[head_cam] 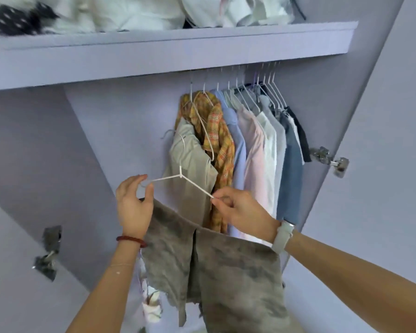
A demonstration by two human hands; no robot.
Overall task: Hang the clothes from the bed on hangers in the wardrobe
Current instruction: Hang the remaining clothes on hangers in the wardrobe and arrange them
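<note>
Right now both hands are clamped on one white wire hanger (pixel 181 175), held up in front of the open wardrobe; the left hand (pixel 133 205) pinches the end of one shoulder arm between thumb and fingers, and the right hand (pixel 238 209) pinches the end of the other. The hanger's long axis runs across from hand to hand, tilted so the right end sits lower; its hook (pixel 178 138) points up and away from both hands, toward the row of clothes. A mottled grey-brown garment (pixel 226 265), open down its middle, drapes below the hands and hangs toward the person; whether it is already threaded on the hanger's lower bar or only held against it I cannot tell, since the hands cover the joins.

Beyond the hands and above them hang the filled hangers (pixel 262 92); the rail itself is hidden behind the shelf front (pixel 168 51). The beige shirt (pixel 190 169) and the orange plaid shirt (pixel 222 150) hang directly behind the held hanger; the free stretch lies up and toward the left hand's side. My judgement is that the coming move turns on lifting the hook up and forward into that gap; the left hand is nearer to it.
</note>
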